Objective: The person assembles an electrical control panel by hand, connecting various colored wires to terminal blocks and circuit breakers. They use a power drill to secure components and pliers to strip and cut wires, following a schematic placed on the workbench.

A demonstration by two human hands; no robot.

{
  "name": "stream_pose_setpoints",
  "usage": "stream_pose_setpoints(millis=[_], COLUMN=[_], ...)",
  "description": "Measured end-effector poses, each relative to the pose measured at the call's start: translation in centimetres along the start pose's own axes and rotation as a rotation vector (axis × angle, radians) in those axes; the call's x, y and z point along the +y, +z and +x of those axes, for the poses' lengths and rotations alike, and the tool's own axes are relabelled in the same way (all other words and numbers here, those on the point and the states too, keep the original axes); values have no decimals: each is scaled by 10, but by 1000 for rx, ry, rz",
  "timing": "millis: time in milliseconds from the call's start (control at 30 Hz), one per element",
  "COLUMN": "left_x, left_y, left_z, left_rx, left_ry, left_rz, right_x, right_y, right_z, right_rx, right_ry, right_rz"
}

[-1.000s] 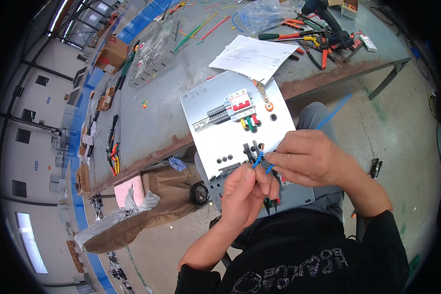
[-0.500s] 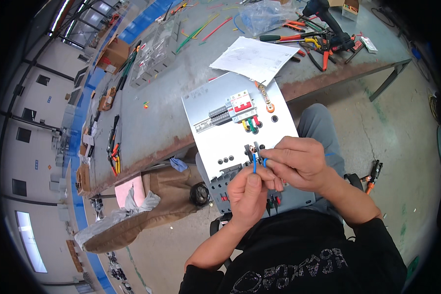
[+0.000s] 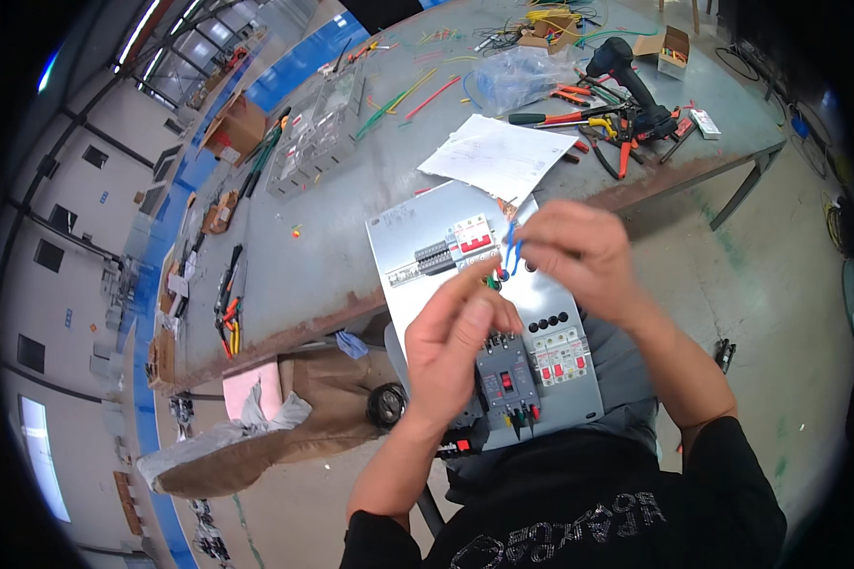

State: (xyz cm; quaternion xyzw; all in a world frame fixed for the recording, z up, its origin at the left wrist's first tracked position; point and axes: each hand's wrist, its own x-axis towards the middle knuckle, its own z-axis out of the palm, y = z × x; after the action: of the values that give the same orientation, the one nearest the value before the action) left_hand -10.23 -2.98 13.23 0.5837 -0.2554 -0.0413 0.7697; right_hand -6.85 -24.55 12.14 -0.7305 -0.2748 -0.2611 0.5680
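My right hand, a little smeared by motion, pinches a looped blue wire above the upper part of a white mounting plate. My left hand hovers over the plate's middle, index finger stretched toward the wire holes and thumb apart, with nothing visible in it. Beyond its fingertips, a small breaker with red levers sits beside a row of grey terminal blocks. Nearer me are a dark moulded-case breaker and a row of white breakers. The plate rests across my lap, leaning on the table edge.
A paper sheet overlaps the plate's far end. On the metal table lie a power drill, several pliers, a clear plastic bag and clear covers. Pliers lie near its left edge.
My right hand has risen away from the left, drawing the blue wire toward the far end of the plate. My left hand has let go of the wire, and both breaker groups now show.
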Motion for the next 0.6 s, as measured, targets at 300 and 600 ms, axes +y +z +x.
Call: stream_pose_setpoints(millis=[300, 600], left_x=[-2, -17], left_y=[-20, -25], left_z=[22, 34], left_rx=[110, 106], left_ry=[-44, -110], left_rz=[164, 158], right_x=[24, 15], right_y=[-4, -9], right_z=[-1, 21], right_rx=[17, -31], right_ry=[115, 67], right_rz=[198, 134])
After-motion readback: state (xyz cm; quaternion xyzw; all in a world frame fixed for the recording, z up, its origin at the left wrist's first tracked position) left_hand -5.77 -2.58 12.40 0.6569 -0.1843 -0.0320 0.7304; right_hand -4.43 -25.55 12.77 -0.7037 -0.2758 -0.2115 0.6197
